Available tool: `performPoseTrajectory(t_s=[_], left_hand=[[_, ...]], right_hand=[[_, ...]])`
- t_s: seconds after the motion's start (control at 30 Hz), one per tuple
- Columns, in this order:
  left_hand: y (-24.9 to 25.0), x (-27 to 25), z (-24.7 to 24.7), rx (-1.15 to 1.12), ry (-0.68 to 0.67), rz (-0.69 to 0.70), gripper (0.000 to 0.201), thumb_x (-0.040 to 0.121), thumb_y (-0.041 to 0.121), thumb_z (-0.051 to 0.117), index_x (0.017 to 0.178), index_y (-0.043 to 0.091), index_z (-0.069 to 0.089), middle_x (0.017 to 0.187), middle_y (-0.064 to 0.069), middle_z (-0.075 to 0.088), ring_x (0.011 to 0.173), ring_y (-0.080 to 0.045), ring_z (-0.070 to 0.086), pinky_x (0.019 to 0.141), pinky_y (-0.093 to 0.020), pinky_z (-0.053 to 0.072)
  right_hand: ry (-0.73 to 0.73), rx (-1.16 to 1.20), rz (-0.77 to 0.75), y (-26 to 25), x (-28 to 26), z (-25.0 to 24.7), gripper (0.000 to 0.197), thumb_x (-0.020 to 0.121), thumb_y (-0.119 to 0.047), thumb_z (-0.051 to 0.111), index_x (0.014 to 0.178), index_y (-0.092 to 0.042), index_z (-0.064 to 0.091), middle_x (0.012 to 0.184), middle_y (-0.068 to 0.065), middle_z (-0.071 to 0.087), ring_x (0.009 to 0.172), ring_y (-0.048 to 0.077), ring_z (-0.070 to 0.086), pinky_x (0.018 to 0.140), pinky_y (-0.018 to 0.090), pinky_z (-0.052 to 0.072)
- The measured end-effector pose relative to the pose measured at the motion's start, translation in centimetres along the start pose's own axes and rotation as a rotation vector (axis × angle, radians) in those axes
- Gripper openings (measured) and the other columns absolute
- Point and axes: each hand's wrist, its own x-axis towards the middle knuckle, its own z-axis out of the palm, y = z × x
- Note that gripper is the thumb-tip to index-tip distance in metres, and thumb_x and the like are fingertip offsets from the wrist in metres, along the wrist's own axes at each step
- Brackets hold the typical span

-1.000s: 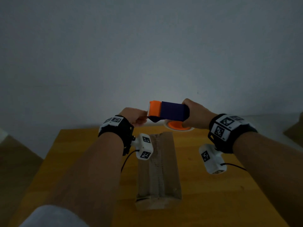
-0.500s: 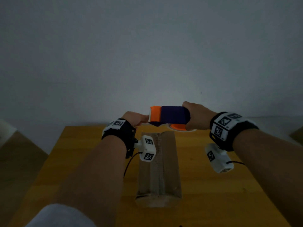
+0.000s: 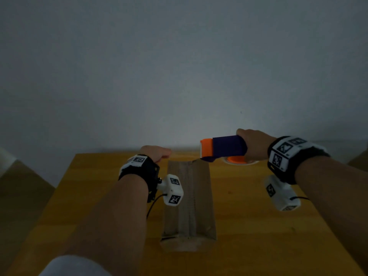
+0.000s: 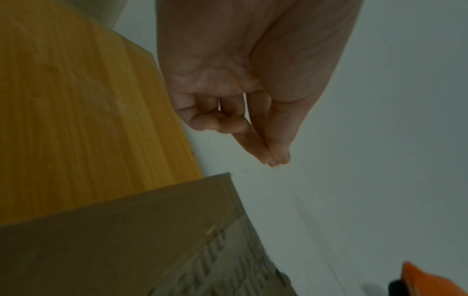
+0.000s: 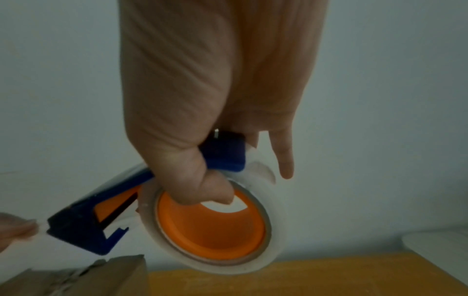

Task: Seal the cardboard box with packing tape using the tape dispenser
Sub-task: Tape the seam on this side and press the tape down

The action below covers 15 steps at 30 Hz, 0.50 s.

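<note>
Dim scene, wooden table against a plain grey wall. Cardboard box lies long and narrow on the table centre, running near to far, flaps closed with a centre seam showing; a pale strip with ribbed marks runs along the seam, looks like tape but too dark to be sure

Right hand holds the tape dispenser in the air above the far right corner of the box, well to the right of the left hand. Dispenser is blue with an orange front end pointing left. In the right wrist view the right hand has the thumb hooked into the orange core and the other fingers wrapped over the blue top of the tape dispenser, little finger sticking out straight. Clear tape roll sits on the orange hub

Left hand hovers over the far left corner of the box, just beyond the table's far edge. In the left wrist view the left hand shows thumb and forefinger pressed tip to tip, other fingers curled in. Whether a clear tape end is pinched there cannot be told, nothing visible between the tips. Box corner sits just below the fingertips, not touching

Both wrists carry black bands with white marker cubes
</note>
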Motion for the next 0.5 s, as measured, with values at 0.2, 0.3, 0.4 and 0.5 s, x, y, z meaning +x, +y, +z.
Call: performPoseTrajectory(t_s=[0.2,0.3,0.4,0.5], left_hand=[[-0.6,-0.5,0.3,0.022,-0.037,-0.029,0.037,0.095,0.027,0.052,0.129,0.014,0.057,0.135,-0.025,0.052,0.123,-0.038,0.051,0.104,-0.043,0.042],[-1.1,-0.7,0.1,-0.021,-0.038,-0.045,0.038,0.090,0.031,0.060,0.125,0.015,0.061,0.139,-0.020,0.051,0.129,-0.039,0.046,0.108,-0.049,0.039],[-1.1,-0.2,0.2,-0.042,-0.030,-0.034,0.037,0.087,0.031,0.065,0.119,0.012,0.066,0.136,-0.024,0.052,0.129,-0.041,0.045,0.108,-0.051,0.039],[-1.2,0.1,0.4,-0.034,-0.044,-0.028,0.037,0.092,0.027,0.059,0.124,0.009,0.062,0.139,-0.023,0.049,0.131,-0.042,0.042,0.108,-0.049,0.036]], right_hand=[[0.022,0.041,-0.013,0.7,0.4,1.0,0.042,0.077,-0.044,0.070,0.091,-0.017,0.041,0.088,0.004,0.060,0.067,0.016,0.054,0.061,0.030,0.047],[-0.012,0.013,0.013,1.2,0.4,1.1,0.048,0.075,-0.051,0.070,0.096,-0.016,0.044,0.092,0.005,0.062,0.072,0.017,0.057,0.061,0.026,0.044],[-0.034,-0.071,0.054,0.7,0.4,0.9,0.055,0.077,-0.054,0.065,0.107,-0.012,0.046,0.102,0.006,0.063,0.085,0.022,0.062,0.074,0.033,0.051],[-0.020,-0.132,0.070,0.0,0.9,0.8,0.053,0.077,-0.055,0.064,0.107,-0.015,0.047,0.103,0.005,0.061,0.087,0.021,0.062,0.080,0.036,0.054]])
